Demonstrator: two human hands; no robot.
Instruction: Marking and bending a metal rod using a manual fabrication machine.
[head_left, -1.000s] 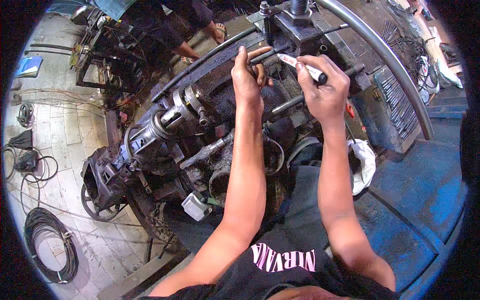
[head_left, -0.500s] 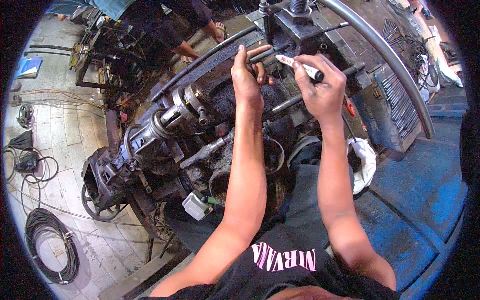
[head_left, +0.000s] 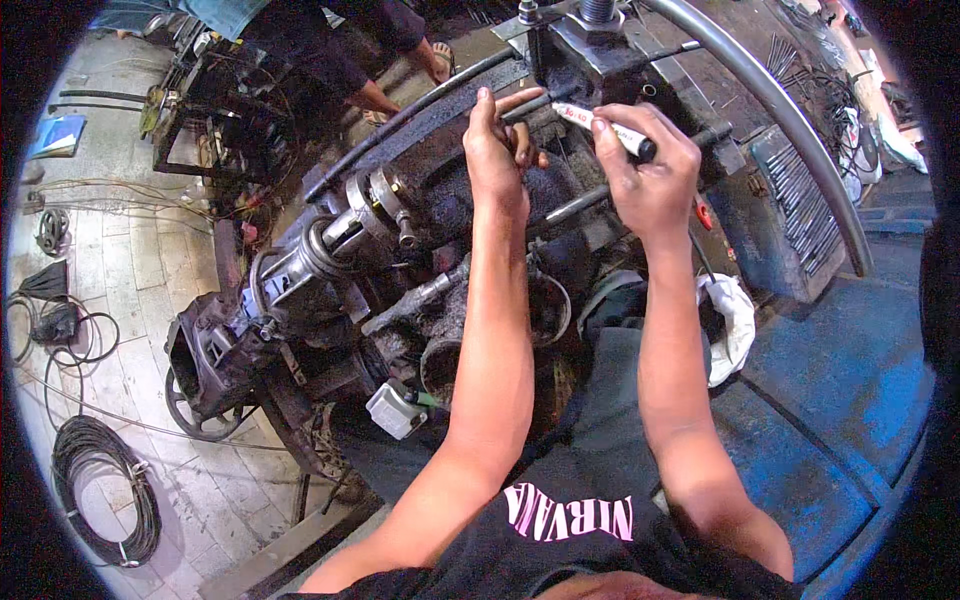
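Observation:
My right hand (head_left: 650, 170) grips a white marker (head_left: 580, 117) with a black end, its tip pointing left. That tip is at or very close to a grey metal rod (head_left: 535, 105); contact is too small to make out. Around the rod, my left hand (head_left: 497, 150) has its lower fingers curled, while the index finger stretches along it. Beneath both hands lies a greasy dark machine (head_left: 450, 290), with a second rod (head_left: 580, 207) running parallel nearer to me.
A curved steel tube (head_left: 790, 125) arches at upper right, by a tray of thin rods (head_left: 800, 215). Someone's legs and sandalled foot (head_left: 440, 60) show beyond the machine. A handwheel (head_left: 205, 410) and a coiled cable (head_left: 105, 490) are at left; a white cloth (head_left: 735, 325) hangs right.
My right hand and the marker have shifted slightly right and down, and the marker tip has moved a little left along the rod. My left hand keeps its place.

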